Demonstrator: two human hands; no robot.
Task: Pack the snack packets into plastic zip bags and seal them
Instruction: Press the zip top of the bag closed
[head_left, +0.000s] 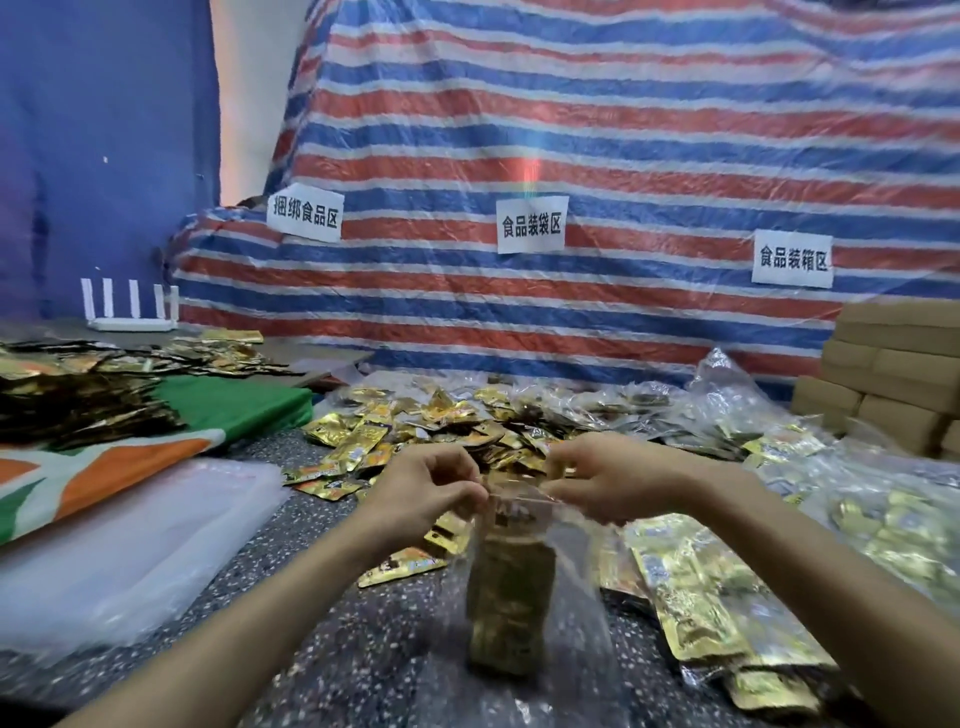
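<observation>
Head view: reaching in from the worktop's (322, 644) near edge with both forearms, converging near its middle. Pinching the mouth of a clear zip bag (511, 587) between left hand (423, 491) and right hand (610, 480), fingers curled, thumbs turned toward each other, wrists level. Holding it upright below the hands, gold snack packets (509, 623) stacked inside, blurred. Beyond the hands, a loose packet heap (441, 415); toward the right edge, filled bags (696, 592); toward the left edge, empty bags (130, 545).

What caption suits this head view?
Left hand and right hand pinch the top of a zip bag holding gold packets.
</observation>
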